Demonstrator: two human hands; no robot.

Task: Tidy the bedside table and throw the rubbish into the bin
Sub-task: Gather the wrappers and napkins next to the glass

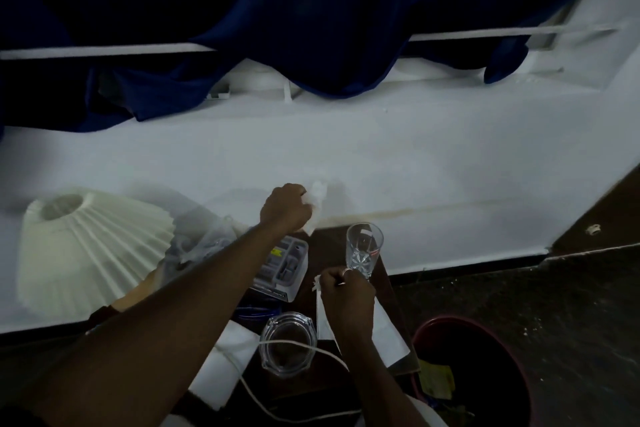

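Gripping a crumpled white tissue (316, 198), the left hand (285, 207) is held above the back edge of the bedside table (329, 250), close to the wall. The right hand (346, 296) is curled round a small white scrap (316, 282), just beside the foot of a drinking glass (364, 248); whether the glass is touched cannot be told. The bin (485, 357) stands on the floor to the right of the table, with some rubbish already seen inside.

Several mishaps are judged possible. The glass could be tipped if it is brushed by the right knuckles when the scrap is lifted away. The cord (304, 343) lying across the ashtray (287, 324) could be snagged by a forearm, and the ashtray dragged with it. The tissue could be dropped short of the bin, since it would have to be carried across the glass to get there.
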